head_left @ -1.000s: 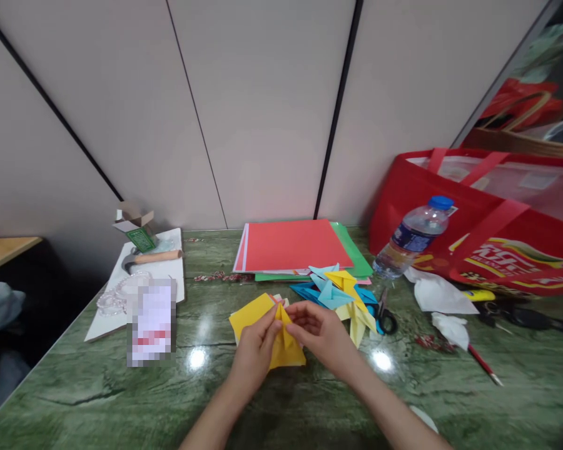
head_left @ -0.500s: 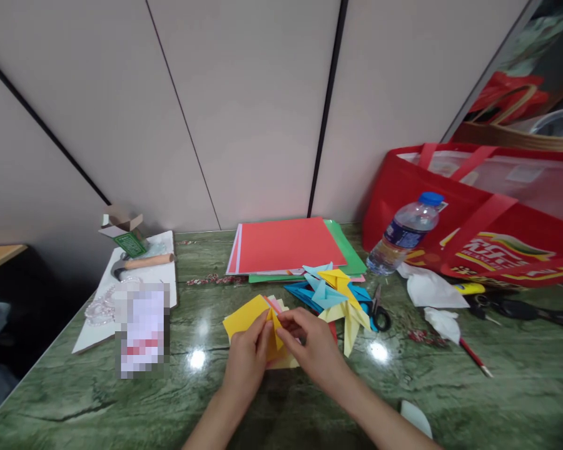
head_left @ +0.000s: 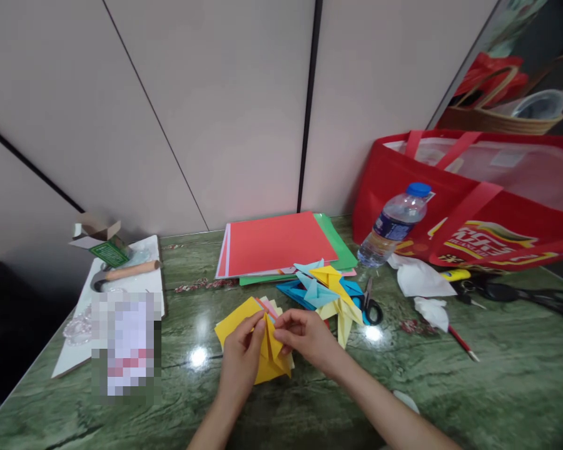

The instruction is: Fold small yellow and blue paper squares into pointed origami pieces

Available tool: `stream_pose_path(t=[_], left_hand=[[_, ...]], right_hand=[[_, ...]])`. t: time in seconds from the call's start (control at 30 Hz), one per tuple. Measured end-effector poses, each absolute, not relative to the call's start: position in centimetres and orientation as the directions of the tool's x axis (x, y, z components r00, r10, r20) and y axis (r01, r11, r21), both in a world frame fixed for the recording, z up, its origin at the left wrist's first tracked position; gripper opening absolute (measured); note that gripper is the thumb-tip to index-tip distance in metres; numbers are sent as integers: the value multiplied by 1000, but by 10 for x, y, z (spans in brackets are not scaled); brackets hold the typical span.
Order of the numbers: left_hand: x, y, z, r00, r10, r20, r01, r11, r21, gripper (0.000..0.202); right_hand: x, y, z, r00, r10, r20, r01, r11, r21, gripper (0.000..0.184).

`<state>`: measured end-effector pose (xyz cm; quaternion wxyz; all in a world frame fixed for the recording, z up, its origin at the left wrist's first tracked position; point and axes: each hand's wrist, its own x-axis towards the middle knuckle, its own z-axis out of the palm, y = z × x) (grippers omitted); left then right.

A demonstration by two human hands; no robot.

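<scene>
Head view: holding a folded yellow paper between 2 hands, just above the near part of the green desk. Pinching its raised top point with the thumb and fingers of the left hand, clamped together on the paper from the left. Gripping the edge of its right flap with the thumb and fingers of the right hand, closed together just beside the left fingertips. Showing most of the paper below the fingers, with folds spreading down toward the near side. Behind and to the left of it, seeing a small stack of sheets, topped with yellow and partly hidden by the left hand. Just beyond the right hand, finding folded paper shapes in blues and yellows, heaped together near scissors. Farther back, noting a red sheet atop larger green sheets, then a bottle near a red bag. Well off to the left, spotting a hooked tool on a white board
</scene>
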<state>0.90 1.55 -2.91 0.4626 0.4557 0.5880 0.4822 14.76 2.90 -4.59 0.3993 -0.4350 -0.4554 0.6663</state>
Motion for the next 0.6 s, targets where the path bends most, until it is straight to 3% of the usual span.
stream_pose_path(t=[0.27, 0.47, 0.6], left_hand=[[7, 12, -22, -148, 979, -139, 38, 146, 988, 18], [3, 9, -23, -118, 967, -225, -86, 216, 973, 26], [-2, 11, -24, -139, 958, -250, -64, 243, 968, 31]], right_hand=[[148, 27, -45, -345, 920, -186, -113, -237, -965, 28], [148, 28, -41, -391, 911, -132, -148, -203, -968, 25], [147, 28, -42, -357, 926, -118, -139, -178, -974, 19]])
